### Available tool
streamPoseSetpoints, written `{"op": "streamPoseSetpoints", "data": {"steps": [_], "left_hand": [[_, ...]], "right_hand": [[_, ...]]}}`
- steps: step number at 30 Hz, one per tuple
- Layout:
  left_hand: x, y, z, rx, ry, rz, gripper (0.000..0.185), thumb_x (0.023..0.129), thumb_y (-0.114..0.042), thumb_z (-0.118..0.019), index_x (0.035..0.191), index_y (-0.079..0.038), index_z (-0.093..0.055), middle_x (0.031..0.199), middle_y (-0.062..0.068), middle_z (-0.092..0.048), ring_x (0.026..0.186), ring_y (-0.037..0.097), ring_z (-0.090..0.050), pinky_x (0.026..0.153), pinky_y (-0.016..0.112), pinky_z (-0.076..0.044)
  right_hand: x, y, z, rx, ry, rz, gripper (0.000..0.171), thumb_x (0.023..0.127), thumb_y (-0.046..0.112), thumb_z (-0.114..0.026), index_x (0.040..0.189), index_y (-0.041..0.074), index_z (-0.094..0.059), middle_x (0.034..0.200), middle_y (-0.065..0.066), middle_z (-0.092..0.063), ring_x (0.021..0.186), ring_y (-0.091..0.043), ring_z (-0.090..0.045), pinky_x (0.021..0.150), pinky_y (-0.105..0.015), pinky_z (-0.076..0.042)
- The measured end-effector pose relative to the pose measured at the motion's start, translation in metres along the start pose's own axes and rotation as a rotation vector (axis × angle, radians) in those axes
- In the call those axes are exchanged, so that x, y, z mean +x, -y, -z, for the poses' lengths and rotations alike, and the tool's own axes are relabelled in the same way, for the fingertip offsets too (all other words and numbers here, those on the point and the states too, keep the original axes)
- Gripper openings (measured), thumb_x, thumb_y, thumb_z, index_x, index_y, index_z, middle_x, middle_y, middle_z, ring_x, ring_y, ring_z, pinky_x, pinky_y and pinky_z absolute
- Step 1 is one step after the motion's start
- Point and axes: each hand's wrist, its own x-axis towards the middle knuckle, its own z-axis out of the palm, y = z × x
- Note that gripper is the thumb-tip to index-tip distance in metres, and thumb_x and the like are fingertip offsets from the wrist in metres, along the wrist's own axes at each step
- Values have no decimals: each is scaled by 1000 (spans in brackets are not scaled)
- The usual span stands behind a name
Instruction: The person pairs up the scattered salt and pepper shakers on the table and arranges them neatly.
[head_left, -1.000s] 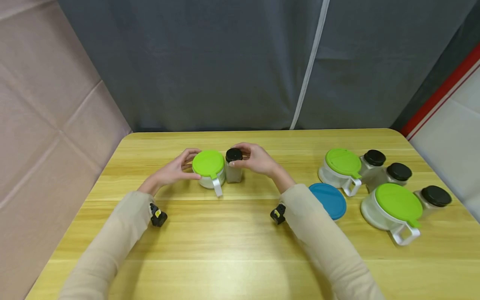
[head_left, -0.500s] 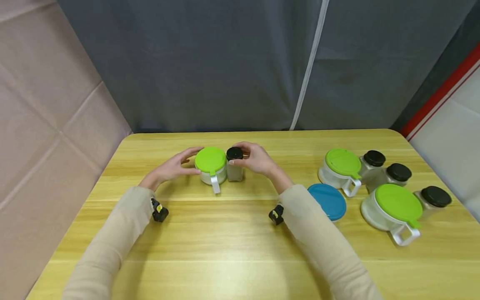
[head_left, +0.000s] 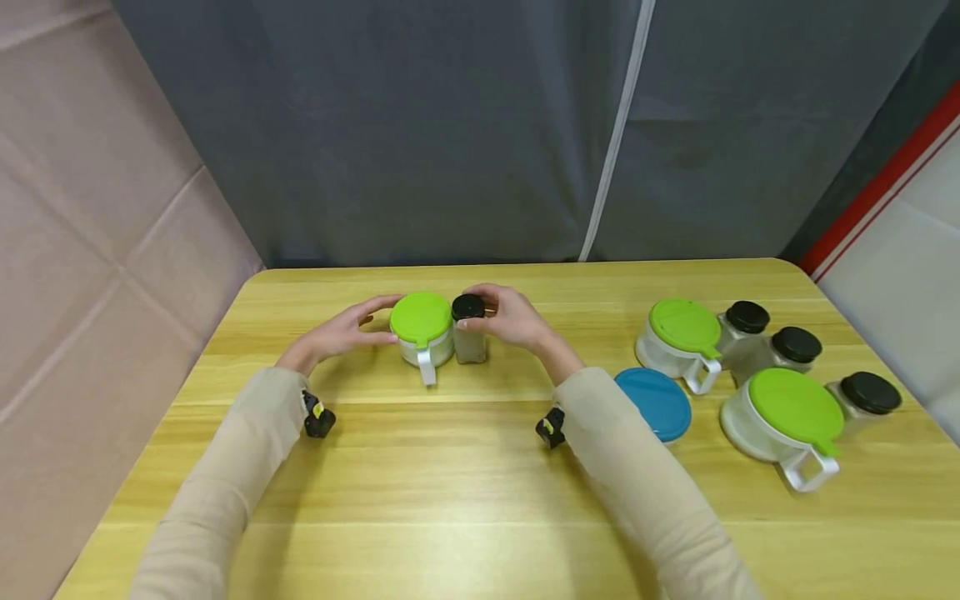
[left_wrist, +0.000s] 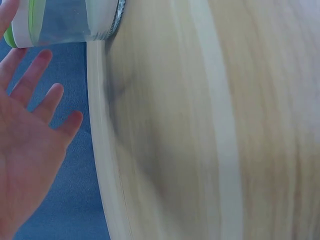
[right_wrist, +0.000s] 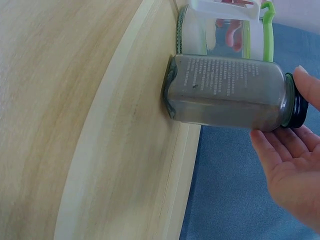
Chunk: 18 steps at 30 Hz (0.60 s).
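Note:
A small white cup with a green lid stands at the middle back of the wooden table, its handle toward me. Touching its right side is a clear jar with a black cap. My left hand reaches to the cup's left side with straight fingers; in the left wrist view the left hand lies spread just below the cup. My right hand holds the jar at its cap. In the right wrist view the jar has my right hand's fingers on either side of the cap.
At the right stand two more green-lidded cups, a blue lid lying flat, and three black-capped jars. A grey curtain hangs behind the table's far edge.
The green-lidded cup has slid right against the jar and its handle has swung toward me, with my left hand following. The right hand and jar have stayed put.

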Motion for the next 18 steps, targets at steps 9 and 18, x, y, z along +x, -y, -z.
{"op": "streamPoseSetpoints", "data": {"steps": [9, 18], "left_hand": [[6, -1, 6, -16, 44, 38, 64, 85, -18, -60, 140, -16, -26, 142, 6, -21, 130, 24, -10, 99, 53, -9], [11, -3, 11, 19, 76, 56, 65, 86, -20, -59, 141, -17, -24, 144, 5, -18, 130, 22, -10, 99, 53, -8]], "right_hand": [[3, -1, 0, -11, -26, -27, 47, 77, 12, -69, 119, 2, -50, 115, -10, -52, 103, -20, -50, 86, -29, -41], [5, -3, -1, -13, -42, -33, 47, 77, 13, -69, 120, 4, -50, 115, -9, -52, 103, -18, -49, 85, -27, -41]]}}
